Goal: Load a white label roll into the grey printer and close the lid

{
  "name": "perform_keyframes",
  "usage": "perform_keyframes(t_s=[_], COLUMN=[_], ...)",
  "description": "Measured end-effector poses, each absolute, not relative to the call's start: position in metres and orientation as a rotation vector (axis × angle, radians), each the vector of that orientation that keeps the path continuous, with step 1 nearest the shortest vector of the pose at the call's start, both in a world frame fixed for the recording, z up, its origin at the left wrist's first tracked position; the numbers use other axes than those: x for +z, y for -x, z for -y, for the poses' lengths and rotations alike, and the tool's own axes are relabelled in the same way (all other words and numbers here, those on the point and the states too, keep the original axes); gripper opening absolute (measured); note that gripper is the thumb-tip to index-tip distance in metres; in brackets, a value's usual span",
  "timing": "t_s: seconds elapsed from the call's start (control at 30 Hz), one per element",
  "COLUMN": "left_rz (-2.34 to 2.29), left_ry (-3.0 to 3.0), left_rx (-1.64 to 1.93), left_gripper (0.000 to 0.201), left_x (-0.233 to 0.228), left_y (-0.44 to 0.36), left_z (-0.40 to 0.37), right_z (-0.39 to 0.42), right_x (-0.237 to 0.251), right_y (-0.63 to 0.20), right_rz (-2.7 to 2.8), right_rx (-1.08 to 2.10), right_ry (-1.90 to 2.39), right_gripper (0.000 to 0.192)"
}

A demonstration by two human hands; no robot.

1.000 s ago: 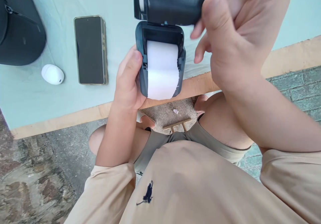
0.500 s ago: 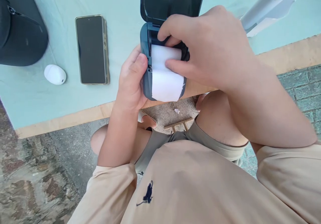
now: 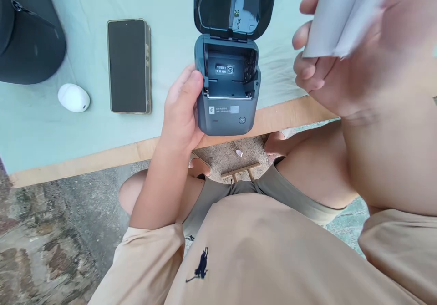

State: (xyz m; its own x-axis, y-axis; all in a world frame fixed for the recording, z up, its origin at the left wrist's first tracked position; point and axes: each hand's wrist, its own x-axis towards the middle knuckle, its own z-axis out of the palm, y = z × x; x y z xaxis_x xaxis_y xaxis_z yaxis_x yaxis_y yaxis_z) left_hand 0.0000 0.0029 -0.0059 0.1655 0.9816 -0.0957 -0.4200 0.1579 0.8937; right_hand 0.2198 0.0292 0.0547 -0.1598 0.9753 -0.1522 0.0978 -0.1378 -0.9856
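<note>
A dark blue-grey portable label printer point(image 3: 227, 111) is gripped at its left side by my left hand point(image 3: 182, 109), thumb on the casing edge. Its black lid point(image 3: 235, 9) stands raised, and the paper bay shows bare inside, with a printed sticker on its back wall. My right hand point(image 3: 362, 68) is up at the right, palm turned toward me, its fingers closed round a roll of white paper point(image 3: 337, 18) whose loose end hangs down. Motion blurs part of that hand, and the roll's top runs out of view.
On the pale green cloth point(image 3: 170, 4) lie a smartphone point(image 3: 128, 66) and a white earbud case point(image 3: 73, 98). A dark zippered bag point(image 3: 30, 36) stands at the far left. The table's wooden edge point(image 3: 102, 159) runs just above my knees.
My right hand has lifted the paper roll out of the printer and carried it up to the right. The left hand still holds the printer in nearly the same place.
</note>
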Motion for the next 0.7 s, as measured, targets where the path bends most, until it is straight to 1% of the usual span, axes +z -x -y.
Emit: perform_keyframes(t_s=[0.07, 0.17, 0.23, 0.37, 0.43, 0.53, 0.6, 0.63, 0.7], left_rz=[-0.829, -0.820, -0.809, -0.784, -0.782, -0.801, -0.812, -0.817, -0.830], left_ry=[-0.847, -0.851, -0.855, -0.857, -0.848, -0.835, -0.836, -0.837, -0.836], left_rx=[1.189, 1.173, 1.170, 1.175, 1.171, 1.166, 1.169, 1.168, 1.169], left_gripper=[0.039, 0.036, 0.036, 0.034, 0.032, 0.031, 0.032, 0.032, 0.033], left_x=[-0.004, -0.003, -0.004, -0.004, -0.003, -0.002, -0.002, -0.002, -0.002], left_y=[-0.001, -0.001, 0.000, 0.001, 0.001, 0.001, 0.001, 0.000, 0.000], left_z=[-0.003, -0.003, -0.004, -0.005, -0.005, -0.005, -0.004, -0.004, -0.004], right_z=[-0.027, -0.021, -0.017, -0.015, -0.017, -0.021, -0.021, -0.020, -0.015], right_x=[0.044, 0.033, 0.031, 0.029, 0.026, 0.023, 0.024, 0.026, 0.031], right_y=[-0.225, -0.234, -0.239, -0.247, -0.248, -0.246, -0.244, -0.246, -0.255], right_rz=[1.228, 1.395, 1.566, 1.980, 2.094, 2.181, 2.210, 2.200, 2.100], right_rx=[1.386, 1.255, 1.149, 0.618, 0.443, 0.456, 0.505, 0.502, 0.451], right_ry=[1.265, 1.320, 1.325, 1.266, 1.307, 1.526, 1.579, 1.540, 1.420], right_gripper=[0.060, 0.063, 0.059, 0.041, 0.043, 0.054, 0.061, 0.061, 0.055])
